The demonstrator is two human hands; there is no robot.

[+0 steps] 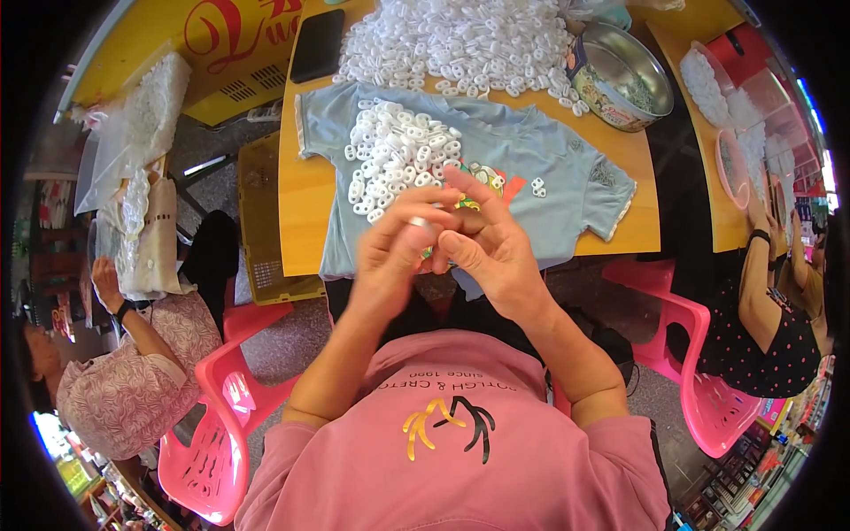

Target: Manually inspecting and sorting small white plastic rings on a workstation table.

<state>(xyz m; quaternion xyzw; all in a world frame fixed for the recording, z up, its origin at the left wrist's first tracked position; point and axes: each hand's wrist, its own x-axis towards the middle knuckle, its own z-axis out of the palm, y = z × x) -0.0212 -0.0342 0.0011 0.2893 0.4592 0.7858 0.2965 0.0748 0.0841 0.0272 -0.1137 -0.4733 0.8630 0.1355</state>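
Both my hands meet at the near edge of a light blue T-shirt point(540, 146) spread on the table. My left hand point(394, 252) is closed, its thumb and fingertips pressed together; a pale band shows by its fingers, and I cannot tell what it is. Facing it, my right hand point(496, 257) has its thumb and fingers bent in a pinch. Anything small between the fingertips is hidden. Just beyond them lies a heap of white two-holed plastic pieces point(398, 150). A colourful printed patch point(487, 180) shows behind my right fingers. A few joined white pieces point(538, 187) lie apart on the right.
A bigger mound of white pieces point(452, 44) covers the table's far side. Beside it stand a round metal tin point(651, 62) holding small metallic bits and a dark phone point(317, 46). Pink chairs point(217, 442) and other people at work point(137, 376) flank me.
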